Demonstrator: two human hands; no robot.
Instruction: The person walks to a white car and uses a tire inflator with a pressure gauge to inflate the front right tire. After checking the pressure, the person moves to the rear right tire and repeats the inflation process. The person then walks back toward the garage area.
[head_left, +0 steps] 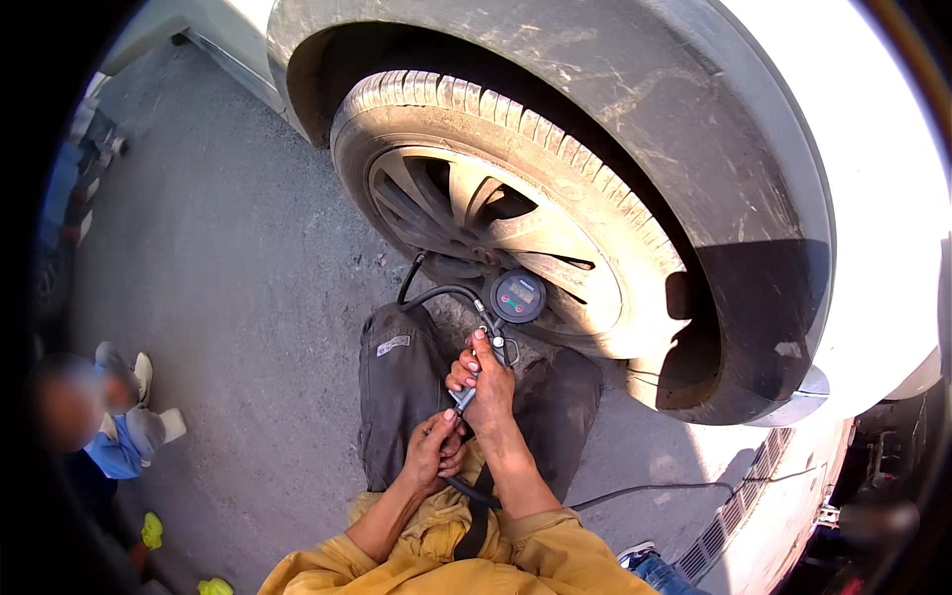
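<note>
- The right hand point(484, 385) is gripping the handle of a tyre inflator point(500, 347), with the thumb lying along its top.
- The left hand point(434, 452) is closing its fingertips on the inflator's lower end, just below the right hand.
- The inflator is standing above the person's knees, its round gauge point(519, 296) covering part of the dusty wheel rim point(555, 243).
- A short black hose point(446, 292) is curving from the inflator toward the rim's lower left; whether its tip is touching a valve, I cannot tell.
- A dark supply hose point(645, 487) is passing behind the right forearm, which is hiding part of it, and running off toward a floor grate point(734, 516).
- The tyre point(516, 119) is sitting under a scuffed grey wheel arch point(654, 109), which is overhanging its top.
- Dark trousers point(397, 397) are blocking the ground below the wheel.
- Other people are showing at far left, and a jeans-clad leg point(662, 575) is appearing at lower right.
</note>
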